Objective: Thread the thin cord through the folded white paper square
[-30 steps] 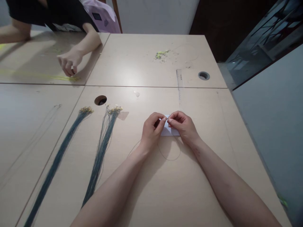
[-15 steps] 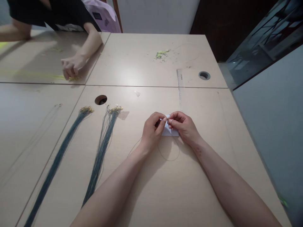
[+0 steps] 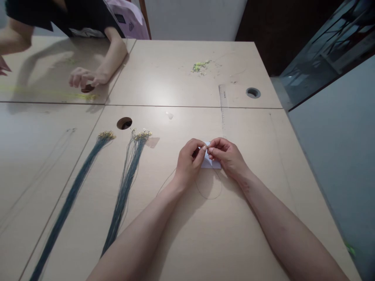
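My left hand (image 3: 189, 162) and my right hand (image 3: 227, 156) meet fingertip to fingertip over a small white card (image 3: 210, 162) lying on the beige table (image 3: 190, 234). Both hands are closed in a pinch. A thin dark cord (image 3: 209, 194) hangs from the pinch and loops on the table below my wrists. What sits between the fingertips is too small to name beyond the cord's ends.
Two bundles of teal cords with gold ends (image 3: 125, 183) (image 3: 70, 195) lie at the left. A clear ruler (image 3: 223, 103), two cable holes (image 3: 124, 123) (image 3: 253, 92) and yellow-green scraps (image 3: 200, 66) lie beyond. Another person's hand (image 3: 84, 78) works at the far left.
My hands stay nearly still over the card. The other person's hand has lifted back from the yellow thread, and a second hand has come in at the far left edge.
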Demonstrator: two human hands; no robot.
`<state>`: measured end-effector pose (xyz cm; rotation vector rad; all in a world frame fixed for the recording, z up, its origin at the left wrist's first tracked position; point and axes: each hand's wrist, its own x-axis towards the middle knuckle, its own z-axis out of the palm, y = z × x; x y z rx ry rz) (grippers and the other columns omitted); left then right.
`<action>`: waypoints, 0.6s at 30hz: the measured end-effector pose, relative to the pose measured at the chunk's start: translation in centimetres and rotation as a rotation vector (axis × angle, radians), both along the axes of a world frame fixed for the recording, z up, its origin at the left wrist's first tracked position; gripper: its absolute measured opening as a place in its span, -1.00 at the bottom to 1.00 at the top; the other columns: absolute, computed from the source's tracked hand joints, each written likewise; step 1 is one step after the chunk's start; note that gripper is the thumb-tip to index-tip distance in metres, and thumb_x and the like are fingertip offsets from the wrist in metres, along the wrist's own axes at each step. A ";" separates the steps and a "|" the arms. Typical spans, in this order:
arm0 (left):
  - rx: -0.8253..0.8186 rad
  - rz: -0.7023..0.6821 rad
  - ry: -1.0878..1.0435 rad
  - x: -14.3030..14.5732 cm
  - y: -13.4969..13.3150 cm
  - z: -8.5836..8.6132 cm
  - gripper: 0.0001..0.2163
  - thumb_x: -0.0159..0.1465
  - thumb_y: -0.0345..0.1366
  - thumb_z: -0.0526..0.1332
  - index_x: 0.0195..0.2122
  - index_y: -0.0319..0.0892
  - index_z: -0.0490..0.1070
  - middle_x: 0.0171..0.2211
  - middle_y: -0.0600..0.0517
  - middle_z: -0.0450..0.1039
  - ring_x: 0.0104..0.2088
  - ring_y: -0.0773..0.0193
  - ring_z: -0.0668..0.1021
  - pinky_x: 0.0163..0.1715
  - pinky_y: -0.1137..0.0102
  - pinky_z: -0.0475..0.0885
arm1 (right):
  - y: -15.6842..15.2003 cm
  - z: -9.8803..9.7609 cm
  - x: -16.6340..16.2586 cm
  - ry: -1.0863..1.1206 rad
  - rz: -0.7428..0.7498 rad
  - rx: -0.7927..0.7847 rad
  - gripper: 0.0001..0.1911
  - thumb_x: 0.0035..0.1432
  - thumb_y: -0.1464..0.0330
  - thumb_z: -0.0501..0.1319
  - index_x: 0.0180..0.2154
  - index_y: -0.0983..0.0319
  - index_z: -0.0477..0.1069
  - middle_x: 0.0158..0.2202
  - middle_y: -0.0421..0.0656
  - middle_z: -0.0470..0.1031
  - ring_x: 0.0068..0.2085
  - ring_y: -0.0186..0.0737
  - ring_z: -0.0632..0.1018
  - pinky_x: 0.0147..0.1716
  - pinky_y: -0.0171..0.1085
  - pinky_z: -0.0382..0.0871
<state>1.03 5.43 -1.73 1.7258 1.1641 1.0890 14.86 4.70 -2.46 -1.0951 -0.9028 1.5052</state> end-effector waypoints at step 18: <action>-0.019 0.000 -0.017 0.0 -0.1 -0.1 -0.93 0.22 -0.34 0.09 -0.38 -0.18 0.32 -0.43 0.09 0.33 -0.45 0.42 0.35 -0.47 0.48 0.23 | 0.0 -0.2 0.0 0.021 0.015 -0.006 -0.86 -0.12 0.36 0.30 -0.46 0.22 0.36 -0.54 -0.29 0.38 -0.52 -0.43 0.40 -0.50 -0.38 0.25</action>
